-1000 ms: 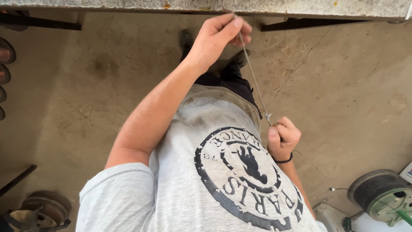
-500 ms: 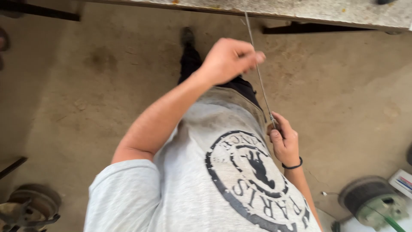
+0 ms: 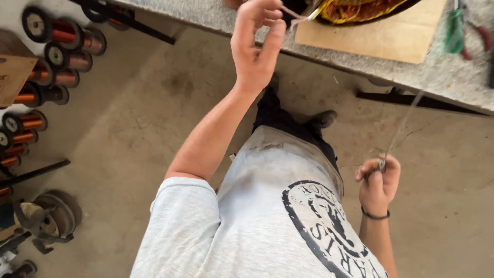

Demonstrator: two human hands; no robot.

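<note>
The left hand [image 3: 257, 44] was raised to the bench edge [image 3: 206, 15], its fingers pinched on the near end of a thin cord [image 3: 290, 13], apparently to steady it. The right hand [image 3: 378, 180], held low beside the hip, was closed on the cord's far end, which kept the line taut. The cord ran up to the copper winding [image 3: 360, 7] on a wooden board [image 3: 381, 33]. Wire spools [image 3: 56, 46] stood at left.

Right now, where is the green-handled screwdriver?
In the head view the green-handled screwdriver lies at the upper right on the grey workbench, just right of the wooden board and beside red-handled pliers.
</note>
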